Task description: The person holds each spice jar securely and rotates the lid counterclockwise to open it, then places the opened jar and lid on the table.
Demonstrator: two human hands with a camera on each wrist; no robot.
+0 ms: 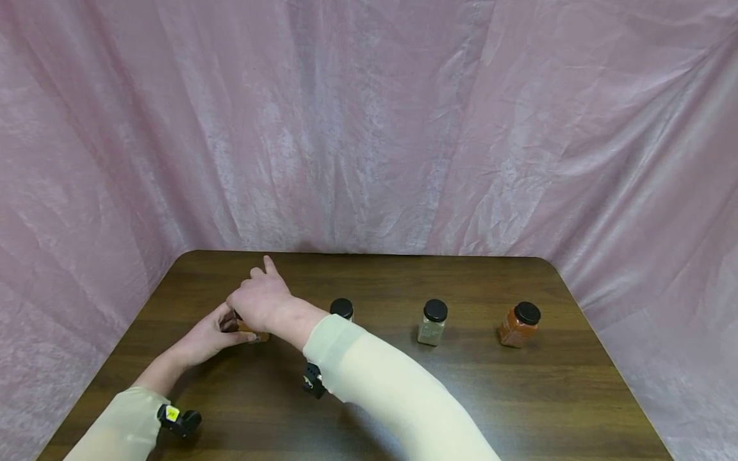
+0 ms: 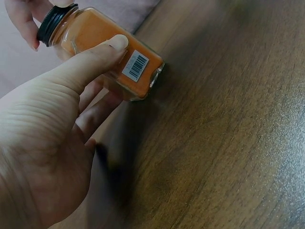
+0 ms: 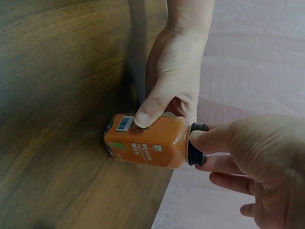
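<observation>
While the left hand (image 3: 174, 90) grips the orange jar (image 3: 147, 140) on the worktop (image 2: 228, 143), the right hand (image 3: 248, 162) pinches its cap (image 3: 195, 145), apparently not yet off.

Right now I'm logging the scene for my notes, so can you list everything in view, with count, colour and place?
Orange spice jar: one, black cap, barcode label, held at the table's left part.
Other spice jars: three, black caps, in a row to its right; one partly hidden behind the right forearm, one pale, one reddish-orange.
Table: one, dark brown wood.
Backdrop cloth: one, pink, behind and beside the table.
Wrist cameras: two, black, one on each cream sleeve.
Left hand: grips the orange jar's body.
Right hand: pinches its cap.
</observation>
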